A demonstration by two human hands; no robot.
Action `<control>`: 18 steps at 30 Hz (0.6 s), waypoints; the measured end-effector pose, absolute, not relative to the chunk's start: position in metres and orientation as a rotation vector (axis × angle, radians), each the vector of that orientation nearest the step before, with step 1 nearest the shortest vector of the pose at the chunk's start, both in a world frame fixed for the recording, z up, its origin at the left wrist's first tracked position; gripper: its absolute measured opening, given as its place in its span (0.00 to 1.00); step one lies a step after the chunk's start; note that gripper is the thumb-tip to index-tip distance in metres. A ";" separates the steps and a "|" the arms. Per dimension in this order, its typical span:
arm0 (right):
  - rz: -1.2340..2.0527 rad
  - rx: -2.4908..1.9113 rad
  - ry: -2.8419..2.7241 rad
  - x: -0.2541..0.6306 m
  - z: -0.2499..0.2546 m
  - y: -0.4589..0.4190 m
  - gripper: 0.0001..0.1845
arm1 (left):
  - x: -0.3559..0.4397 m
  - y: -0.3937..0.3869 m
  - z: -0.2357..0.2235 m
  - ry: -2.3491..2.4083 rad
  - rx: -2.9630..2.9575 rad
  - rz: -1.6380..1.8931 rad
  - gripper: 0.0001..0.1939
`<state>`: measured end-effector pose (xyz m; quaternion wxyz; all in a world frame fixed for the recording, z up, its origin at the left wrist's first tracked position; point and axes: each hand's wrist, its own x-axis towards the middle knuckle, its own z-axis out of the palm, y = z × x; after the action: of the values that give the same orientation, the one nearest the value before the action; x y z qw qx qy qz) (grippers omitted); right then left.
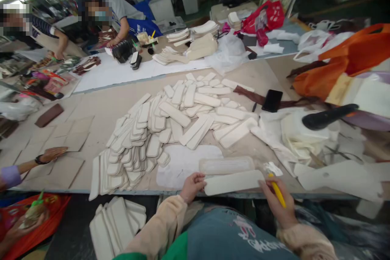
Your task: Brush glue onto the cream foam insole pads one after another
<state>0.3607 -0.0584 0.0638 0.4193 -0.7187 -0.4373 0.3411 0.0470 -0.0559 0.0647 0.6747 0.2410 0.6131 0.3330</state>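
A long cream panel with rounded corners (234,182) is held level at the table's front edge. My left hand (192,187) pinches its left end between thumb and fingers. At the other end, my right hand (280,200) grips the panel's corner and also holds a slim yellow tool (278,191), whose working tip I cannot make out. Just behind the panel lies a similar pale piece with a darker outline (227,165), partly on a white sheet (189,162). Beyond them spreads a large heap of cream panels (173,109).
More panels (117,227) are stacked below the table edge at left. A white container (304,130) under a black-handled tool (330,116), a phone (272,100) and an orange bag (344,65) are at right. A co-worker's hand (52,154) rests among flat brown pieces at left.
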 end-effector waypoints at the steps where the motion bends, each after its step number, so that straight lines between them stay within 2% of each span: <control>1: 0.840 -1.801 -1.146 0.360 0.061 -0.053 0.20 | 0.046 -0.046 0.064 1.462 0.593 0.763 0.23; 7: 0.835 -1.843 -1.318 0.355 0.044 -0.025 0.21 | 0.043 0.004 0.054 1.882 1.024 0.595 0.11; 18: 0.659 -1.977 -1.627 0.348 0.036 -0.018 0.18 | 0.045 0.018 0.043 2.008 1.342 0.253 0.09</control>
<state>0.3476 -0.0179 0.0361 0.2463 -0.7246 -0.5966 0.2417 0.0447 0.0183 0.0428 0.3490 0.5179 0.7749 0.0976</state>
